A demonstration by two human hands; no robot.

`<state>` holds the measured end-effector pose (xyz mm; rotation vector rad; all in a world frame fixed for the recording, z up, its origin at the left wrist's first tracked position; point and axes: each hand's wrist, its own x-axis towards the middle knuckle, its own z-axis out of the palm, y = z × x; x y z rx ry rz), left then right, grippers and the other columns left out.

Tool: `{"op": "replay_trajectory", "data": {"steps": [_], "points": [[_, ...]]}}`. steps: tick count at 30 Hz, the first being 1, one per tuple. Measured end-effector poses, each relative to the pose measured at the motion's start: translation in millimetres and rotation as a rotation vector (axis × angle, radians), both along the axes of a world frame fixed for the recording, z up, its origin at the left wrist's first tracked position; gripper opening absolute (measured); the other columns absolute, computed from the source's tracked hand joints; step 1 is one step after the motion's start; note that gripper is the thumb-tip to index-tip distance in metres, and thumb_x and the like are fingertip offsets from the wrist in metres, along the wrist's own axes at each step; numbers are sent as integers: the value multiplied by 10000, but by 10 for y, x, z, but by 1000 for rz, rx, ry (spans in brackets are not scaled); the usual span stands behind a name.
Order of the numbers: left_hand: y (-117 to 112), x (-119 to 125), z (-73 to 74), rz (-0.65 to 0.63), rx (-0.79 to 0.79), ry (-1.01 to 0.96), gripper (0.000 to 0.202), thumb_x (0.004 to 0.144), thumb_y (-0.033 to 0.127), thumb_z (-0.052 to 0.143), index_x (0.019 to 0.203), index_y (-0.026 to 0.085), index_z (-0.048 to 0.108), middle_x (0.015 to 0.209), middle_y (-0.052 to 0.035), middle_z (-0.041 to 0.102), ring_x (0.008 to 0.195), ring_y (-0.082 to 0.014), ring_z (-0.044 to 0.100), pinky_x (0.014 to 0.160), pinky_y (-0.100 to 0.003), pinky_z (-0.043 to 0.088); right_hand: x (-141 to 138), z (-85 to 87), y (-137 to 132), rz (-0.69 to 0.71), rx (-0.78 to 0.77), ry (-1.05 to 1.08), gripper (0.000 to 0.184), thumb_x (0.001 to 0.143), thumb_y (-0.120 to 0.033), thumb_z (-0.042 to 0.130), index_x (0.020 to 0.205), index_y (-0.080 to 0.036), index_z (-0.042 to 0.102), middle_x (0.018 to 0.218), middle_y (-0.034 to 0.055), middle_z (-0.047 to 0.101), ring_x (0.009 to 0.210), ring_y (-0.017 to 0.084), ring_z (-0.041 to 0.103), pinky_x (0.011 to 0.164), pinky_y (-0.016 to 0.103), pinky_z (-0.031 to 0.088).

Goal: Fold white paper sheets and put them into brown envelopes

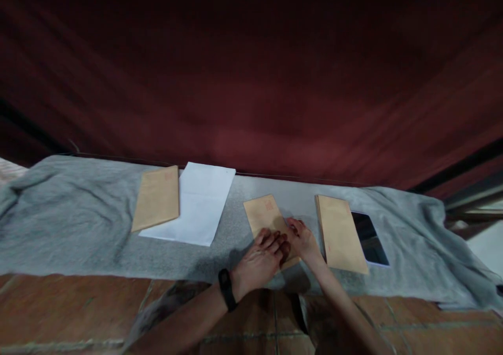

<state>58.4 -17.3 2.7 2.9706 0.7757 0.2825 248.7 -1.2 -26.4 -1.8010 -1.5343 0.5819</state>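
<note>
A brown envelope [264, 214] lies on the grey cloth [78, 224] in front of me. My left hand [261, 260], with a black band at the wrist, rests flat on its near end, fingers stretched out. My right hand [302, 238] presses down on the envelope's right edge, fingers together and lying flat. Neither hand lifts anything.
A stack of brown envelopes [340, 233] lies to the right, beside a dark tablet [369, 239]. To the left are white sheets [200, 203] and another brown envelope [156, 197]. A dark red curtain [251, 72] hangs behind. Brown floor tiles [70, 313] run along the near side.
</note>
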Motion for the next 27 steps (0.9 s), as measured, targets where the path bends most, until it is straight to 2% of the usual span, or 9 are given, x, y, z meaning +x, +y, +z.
{"op": "replay_trajectory", "data": {"steps": [3, 7, 9, 13, 17, 21, 24, 27], "points": [[-45, 30, 66, -4, 26, -25, 370, 994, 217, 485, 1357, 241, 553, 1424, -57, 588, 1381, -218, 464, 1234, -451, 174, 34, 11, -18, 15, 16, -9, 318, 886, -282, 461, 1073, -209, 707, 1033, 101, 740, 910, 231, 700, 822, 366, 568], [-186, 90, 115, -59, 12, -77, 389, 991, 252, 504, 1376, 211, 543, 1409, -72, 596, 1336, -211, 505, 1194, -389, 272, 72, 48, -34, 25, -22, -73, 317, 890, -304, 462, 1053, -190, 709, 937, 96, 750, 850, 227, 698, 774, 342, 553], [-236, 103, 102, -70, 13, -86, 385, 996, 271, 502, 1373, 206, 549, 1414, -77, 594, 1333, -211, 508, 1174, -380, 302, 68, 71, -32, 33, -69, -115, 298, 878, -309, 492, 1032, -181, 712, 879, 88, 748, 817, 227, 697, 752, 330, 541], [-264, 99, 29, -55, 51, -52, 339, 1026, 206, 447, 1342, 241, 566, 1410, -36, 607, 1355, -173, 494, 1174, -363, 292, 31, 129, 3, 43, -153, -139, 265, 863, -322, 537, 988, -170, 714, 872, 84, 747, 813, 220, 699, 736, 307, 519], [-241, 78, 31, -72, 102, -5, 357, 1033, 158, 420, 1356, 246, 544, 1422, -15, 603, 1364, -145, 483, 1164, -334, 306, 41, 186, 55, 43, -199, -81, 227, 833, -316, 552, 901, -174, 717, 866, 69, 745, 820, 211, 694, 734, 294, 499], [-214, 46, 118, -93, 123, -19, 325, 1024, 165, 451, 1321, 222, 571, 1368, -44, 640, 1316, -158, 531, 1138, -326, 336, 137, 216, 73, 27, -250, 64, 253, 800, -392, 576, 796, -171, 697, 694, 28, 690, 654, 189, 650, 588, 267, 461], [-194, 23, 157, -76, 96, -33, 323, 1017, 164, 464, 1314, 210, 581, 1361, -48, 645, 1320, -164, 533, 1119, -314, 352, 199, 210, 69, 1, -298, 181, 287, 790, -433, 576, 788, -165, 678, 634, 8, 650, 551, 167, 601, 494, 251, 427], [-193, 10, 136, -67, 29, -25, 321, 1020, 210, 476, 1323, 194, 579, 1380, -53, 634, 1325, -165, 528, 1124, -308, 348, 207, 187, 50, -13, -308, 159, 248, 803, -408, 581, 792, -174, 663, 658, 16, 663, 563, 169, 615, 503, 248, 439]]}}
